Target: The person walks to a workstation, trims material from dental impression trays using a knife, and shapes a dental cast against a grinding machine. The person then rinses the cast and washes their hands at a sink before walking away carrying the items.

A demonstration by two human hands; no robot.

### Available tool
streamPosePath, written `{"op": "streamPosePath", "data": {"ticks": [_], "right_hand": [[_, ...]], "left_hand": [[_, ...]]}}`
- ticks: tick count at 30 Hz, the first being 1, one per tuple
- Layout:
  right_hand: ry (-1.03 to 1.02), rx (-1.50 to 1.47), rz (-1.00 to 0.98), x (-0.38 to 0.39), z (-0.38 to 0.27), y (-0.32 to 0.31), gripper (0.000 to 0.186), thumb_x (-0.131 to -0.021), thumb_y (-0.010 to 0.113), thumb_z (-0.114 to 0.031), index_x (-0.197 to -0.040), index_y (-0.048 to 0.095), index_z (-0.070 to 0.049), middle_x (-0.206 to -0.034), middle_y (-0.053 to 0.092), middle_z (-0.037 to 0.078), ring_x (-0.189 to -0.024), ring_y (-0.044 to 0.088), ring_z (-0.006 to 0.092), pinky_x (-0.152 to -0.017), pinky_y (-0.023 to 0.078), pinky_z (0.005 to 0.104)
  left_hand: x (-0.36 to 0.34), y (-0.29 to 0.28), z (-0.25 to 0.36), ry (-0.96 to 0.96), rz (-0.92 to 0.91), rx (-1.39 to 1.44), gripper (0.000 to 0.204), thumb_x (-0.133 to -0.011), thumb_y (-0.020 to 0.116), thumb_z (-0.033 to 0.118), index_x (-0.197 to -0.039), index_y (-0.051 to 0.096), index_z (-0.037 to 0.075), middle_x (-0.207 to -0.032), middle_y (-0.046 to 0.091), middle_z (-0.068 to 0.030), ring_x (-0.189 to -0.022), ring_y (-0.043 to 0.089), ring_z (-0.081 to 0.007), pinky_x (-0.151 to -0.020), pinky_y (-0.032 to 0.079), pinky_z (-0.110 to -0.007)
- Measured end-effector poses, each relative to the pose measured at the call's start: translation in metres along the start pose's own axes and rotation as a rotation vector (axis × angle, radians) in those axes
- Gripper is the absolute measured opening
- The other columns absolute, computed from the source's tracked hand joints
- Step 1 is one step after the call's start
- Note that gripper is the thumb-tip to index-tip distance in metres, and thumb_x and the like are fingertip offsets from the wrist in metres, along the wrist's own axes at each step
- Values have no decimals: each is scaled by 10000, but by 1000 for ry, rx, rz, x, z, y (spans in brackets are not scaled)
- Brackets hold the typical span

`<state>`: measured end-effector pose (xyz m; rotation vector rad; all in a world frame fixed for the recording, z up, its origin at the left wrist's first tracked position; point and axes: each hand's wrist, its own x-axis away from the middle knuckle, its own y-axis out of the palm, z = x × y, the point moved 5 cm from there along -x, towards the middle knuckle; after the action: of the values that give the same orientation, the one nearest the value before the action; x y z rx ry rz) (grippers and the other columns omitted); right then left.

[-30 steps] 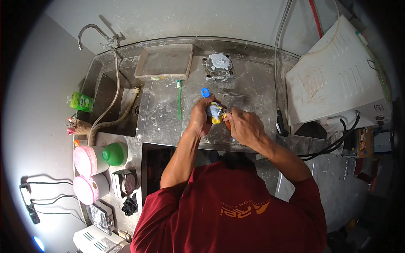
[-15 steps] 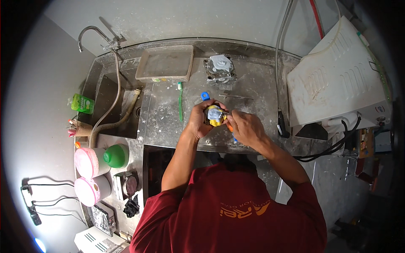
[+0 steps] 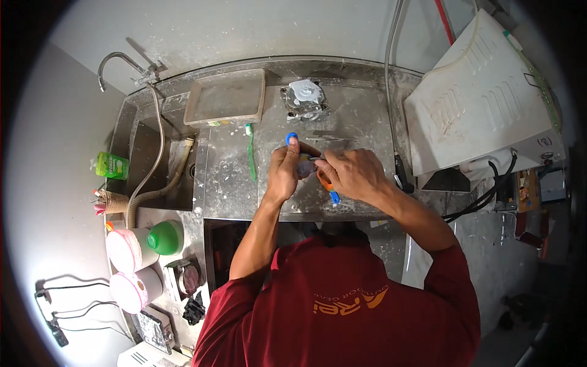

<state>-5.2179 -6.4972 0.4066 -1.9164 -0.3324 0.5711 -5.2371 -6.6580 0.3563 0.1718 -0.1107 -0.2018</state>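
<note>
My left hand (image 3: pixel 283 170) holds a small blue-handled tray (image 3: pixel 291 138) filled with grey and yellow material (image 3: pixel 306 169), partly hidden by the fingers. Pinched against it, my right hand (image 3: pixel 356 176) grips what looks like a thin metal tool (image 3: pixel 317 159), mostly covered. Just below, an orange piece with a blue handle (image 3: pixel 334 197) lies on the counter. A green toothbrush (image 3: pixel 251 153) lies left of my hands. Beyond them sit a metal block topped with white paste (image 3: pixel 306 92) and a thin flat tool (image 3: pixel 327 138).
A steel sink (image 3: pixel 153 147) with faucet and hoses is at left, beside a shallow plastic tray (image 3: pixel 224 92). Lidded tubs (image 3: pixel 128 251), a green bowl (image 3: pixel 164 238) and cables crowd the left side. A large white machine (image 3: pixel 477 104) stands at right.
My left hand has tilted the held tray, so less of its grey and yellow filling shows. The orange piece below now shows more. The view has shifted slightly.
</note>
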Motion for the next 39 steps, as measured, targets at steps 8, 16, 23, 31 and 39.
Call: {"op": "streamPosePath", "data": {"ticks": [8,16,23,31,39], "right_hand": [[-75,-84,-76,-2,8,-2,375,-1013,638,-323,-774,588,-39,-540,586,146,-472,608,356,-459,463,453],[-74,-181,-89,3,5,7,392,-1025,613,-334,-790,606,-21,-531,582,183,-494,628,382,-468,476,483],[-73,11,-168,5,-1,-3,428,-1036,578,-388,-834,644,-16,-533,597,176,-494,644,365,-460,503,475],[-155,-66,-117,5,2,4,441,-1039,576,-412,-808,622,-39,-523,594,159,-471,632,355,-433,484,466],[-152,-139,-126,7,1,7,437,-1043,570,-402,-791,622,-48,-544,610,154,-499,640,365,-472,494,470]], "left_hand": [[0,6,10,-11,-65,-78,677,-1112,372,498,-889,733,-30,-694,645,-65,-585,555,-105,-498,412,-265],[1,5,10,41,-40,-207,673,-1115,374,460,-863,755,-34,-689,682,-100,-608,601,-142,-521,459,-313],[3,5,12,110,-20,-389,641,-1103,405,430,-860,765,-41,-627,646,-132,-598,604,-173,-580,470,-361],[5,1,9,-109,-149,-148,647,-1106,419,449,-842,748,-42,-664,666,-92,-581,594,-152,-544,436,-300],[8,6,1,-155,-220,19,637,-1105,419,462,-877,706,-59,-730,684,-133,-619,655,-186,-588,520,-315]]}}
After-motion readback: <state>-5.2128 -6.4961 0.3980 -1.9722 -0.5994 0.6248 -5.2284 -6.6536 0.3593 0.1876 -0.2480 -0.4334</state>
